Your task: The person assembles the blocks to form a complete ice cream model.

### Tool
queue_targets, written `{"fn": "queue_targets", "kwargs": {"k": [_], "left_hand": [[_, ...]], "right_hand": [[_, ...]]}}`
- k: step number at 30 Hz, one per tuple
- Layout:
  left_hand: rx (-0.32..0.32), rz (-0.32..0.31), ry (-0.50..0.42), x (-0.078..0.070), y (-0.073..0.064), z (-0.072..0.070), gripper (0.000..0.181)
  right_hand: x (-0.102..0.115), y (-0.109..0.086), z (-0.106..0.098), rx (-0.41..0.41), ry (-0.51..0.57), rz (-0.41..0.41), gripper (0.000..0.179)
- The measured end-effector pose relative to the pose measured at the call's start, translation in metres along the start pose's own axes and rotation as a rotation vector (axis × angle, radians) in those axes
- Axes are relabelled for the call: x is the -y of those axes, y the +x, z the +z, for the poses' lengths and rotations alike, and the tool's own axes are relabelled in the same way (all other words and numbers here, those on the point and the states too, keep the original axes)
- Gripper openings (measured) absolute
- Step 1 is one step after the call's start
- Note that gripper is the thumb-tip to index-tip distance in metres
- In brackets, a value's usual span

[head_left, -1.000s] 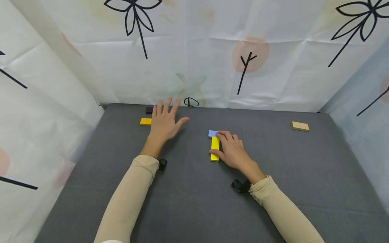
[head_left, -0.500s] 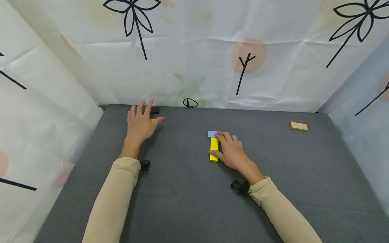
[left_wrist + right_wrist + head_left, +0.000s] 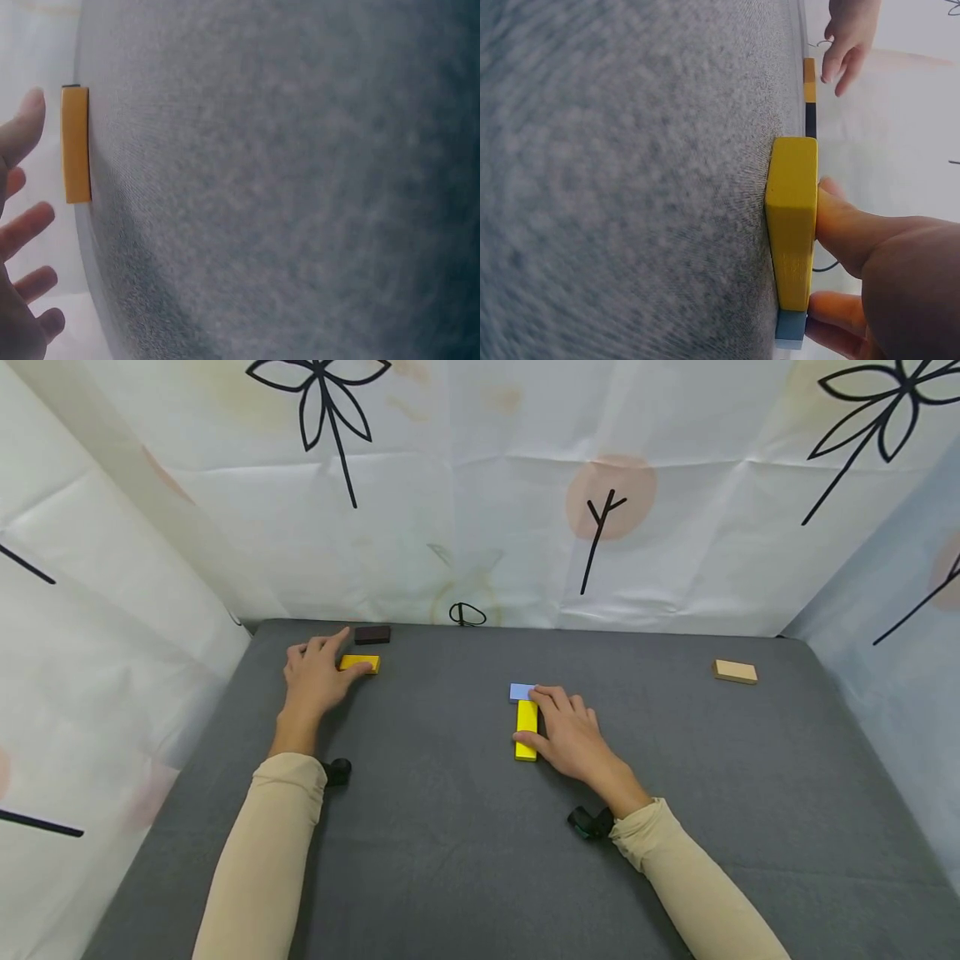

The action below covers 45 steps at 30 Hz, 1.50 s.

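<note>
My left hand (image 3: pixel 311 681) is over the back left of the table, thumb and fingers spread apart around an orange-yellow block (image 3: pixel 363 664). The left wrist view shows a gap between the fingers and this block (image 3: pixel 76 146). My right hand (image 3: pixel 573 735) rests on two blocks that meet end to side. Its thumb lies on top of the bright yellow block (image 3: pixel 527 727), and its fingertips touch the light blue block (image 3: pixel 521 692) at the far end. In the right wrist view the yellow block (image 3: pixel 791 217) lies flat, with the blue block (image 3: pixel 790 326) partly behind it.
A dark brown block (image 3: pixel 372 635) lies behind the orange-yellow one, close to the table's back edge. Far to the right is a tan wooden block (image 3: pixel 735 672). White printed cloth (image 3: pixel 510 543) hangs around the grey table (image 3: pixel 450 852).
My left hand has moved left and lower, uncovering the dark brown block and much of the orange-yellow one. The right hand and its two blocks have stayed put.
</note>
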<state>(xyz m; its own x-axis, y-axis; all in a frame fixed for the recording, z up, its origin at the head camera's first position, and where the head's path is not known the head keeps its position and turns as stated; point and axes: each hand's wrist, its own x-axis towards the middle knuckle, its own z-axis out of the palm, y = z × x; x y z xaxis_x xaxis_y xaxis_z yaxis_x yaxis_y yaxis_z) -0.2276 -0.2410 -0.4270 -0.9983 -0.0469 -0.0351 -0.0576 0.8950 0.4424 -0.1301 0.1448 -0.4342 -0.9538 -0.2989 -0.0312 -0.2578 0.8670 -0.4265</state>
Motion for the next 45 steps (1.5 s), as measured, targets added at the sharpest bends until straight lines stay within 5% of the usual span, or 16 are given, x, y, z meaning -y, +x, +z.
{"fn": "queue_targets", "kwargs": {"k": [24,36,45], "left_hand": [[0.011,-0.125,-0.087,0.007,0.002,-0.001,0.046],[0.033,-0.211,-0.272,-0.019,0.002,0.007,0.041],[0.065,-0.206,-0.319,-0.038,0.004,0.016,0.040]], "right_hand": [[0.001,0.000,0.002,0.002,0.016,0.007,0.075],[0.000,-0.001,0.002,0.006,0.036,0.013,0.074],[-0.001,-0.001,0.003,-0.004,0.052,0.017,0.074]]}}
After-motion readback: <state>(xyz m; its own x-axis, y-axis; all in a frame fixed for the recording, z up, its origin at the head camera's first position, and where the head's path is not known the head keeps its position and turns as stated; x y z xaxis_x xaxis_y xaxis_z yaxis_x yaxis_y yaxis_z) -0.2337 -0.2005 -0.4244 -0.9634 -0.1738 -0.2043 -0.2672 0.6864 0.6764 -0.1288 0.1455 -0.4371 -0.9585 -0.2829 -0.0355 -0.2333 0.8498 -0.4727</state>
